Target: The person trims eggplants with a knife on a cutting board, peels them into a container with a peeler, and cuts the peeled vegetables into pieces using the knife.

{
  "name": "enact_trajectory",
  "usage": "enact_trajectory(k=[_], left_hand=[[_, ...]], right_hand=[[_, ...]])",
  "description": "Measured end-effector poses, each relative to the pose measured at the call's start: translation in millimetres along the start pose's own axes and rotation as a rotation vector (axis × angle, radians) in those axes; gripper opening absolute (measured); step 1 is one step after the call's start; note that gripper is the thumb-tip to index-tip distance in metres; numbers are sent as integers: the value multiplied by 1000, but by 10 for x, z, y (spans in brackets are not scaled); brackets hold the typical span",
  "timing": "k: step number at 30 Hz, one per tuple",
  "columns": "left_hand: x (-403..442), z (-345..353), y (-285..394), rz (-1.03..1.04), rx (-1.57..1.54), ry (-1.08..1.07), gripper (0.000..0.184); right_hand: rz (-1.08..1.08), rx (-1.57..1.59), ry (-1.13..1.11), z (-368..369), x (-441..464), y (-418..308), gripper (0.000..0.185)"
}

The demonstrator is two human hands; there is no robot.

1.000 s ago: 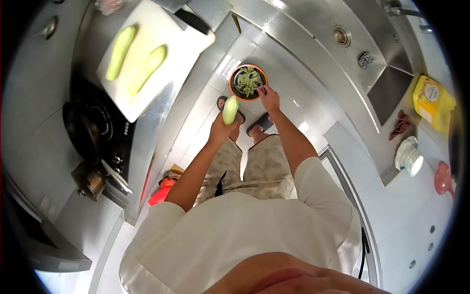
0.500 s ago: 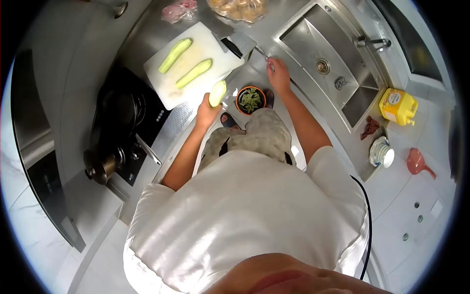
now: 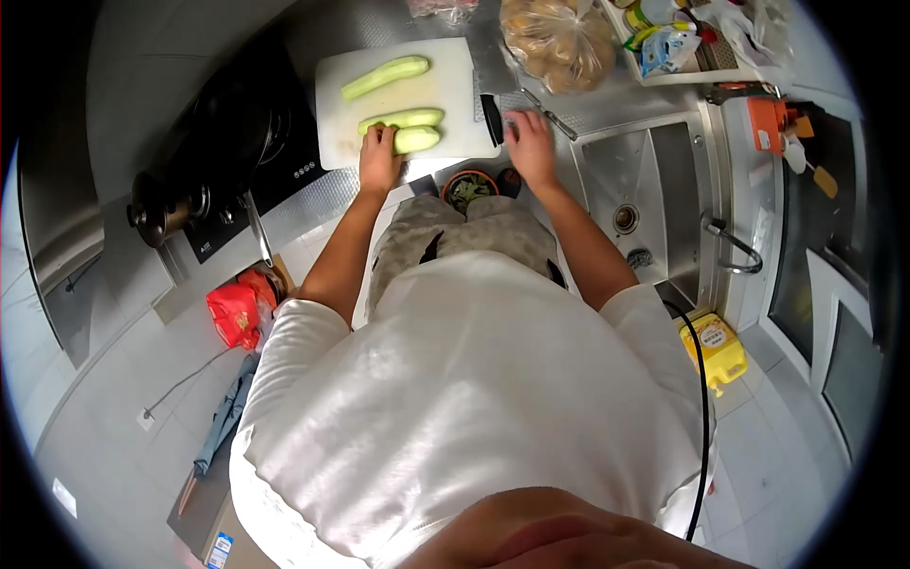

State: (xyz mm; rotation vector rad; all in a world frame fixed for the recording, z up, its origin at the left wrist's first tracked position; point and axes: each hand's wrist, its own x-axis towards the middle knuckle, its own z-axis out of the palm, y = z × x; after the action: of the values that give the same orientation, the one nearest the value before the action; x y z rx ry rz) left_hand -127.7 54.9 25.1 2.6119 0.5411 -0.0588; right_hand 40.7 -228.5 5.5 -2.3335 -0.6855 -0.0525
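Three peeled pale-green vegetables lie on the white cutting board (image 3: 332, 100): one near the top (image 3: 387, 76), one in the middle (image 3: 408, 119) and one nearest me (image 3: 415, 140). My left hand (image 3: 381, 159) is closed on the left end of the nearest vegetable, which lies against the middle one. My right hand (image 3: 530, 149) is over the steel counter, just right of the black knife handle (image 3: 491, 120), its fingers apart and holding nothing. A peeler (image 3: 550, 112) lies on the counter above my right hand.
Left of the board is a black stove (image 3: 275, 123) with a pan and a pot (image 3: 156, 211). A bag of round brown items (image 3: 559, 43) stands at the back. The sink (image 3: 626, 175) is at the right. Below the counter edge sits a bin of peelings (image 3: 468, 190).
The view has swung up toward the counter. My left hand has brought its vegetable from over the floor onto the board. My right hand has moved from the bin to the counter, and the peeler lies released.
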Motion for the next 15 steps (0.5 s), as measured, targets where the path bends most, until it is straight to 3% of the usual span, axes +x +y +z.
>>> enact_trajectory(k=[3,5,8,11,15], left_hand=[[186,-18,62,-10,-64,76,63],[324,33,53,-21,-115,66,64],[454,-13,-4,33,-87,32,63],[517,-39,-64,90,36,14,60],[512,12,-86,95,-51,-8,58]], right_hand=[[135,128,-64,318,78,-258,47],[260,19,-46,492,186,-408,52],[263,-84,48,715,279,-361,56],[296,-189,-24,784,327,-293,58],[332,-139,-34,636,276,-287,58]])
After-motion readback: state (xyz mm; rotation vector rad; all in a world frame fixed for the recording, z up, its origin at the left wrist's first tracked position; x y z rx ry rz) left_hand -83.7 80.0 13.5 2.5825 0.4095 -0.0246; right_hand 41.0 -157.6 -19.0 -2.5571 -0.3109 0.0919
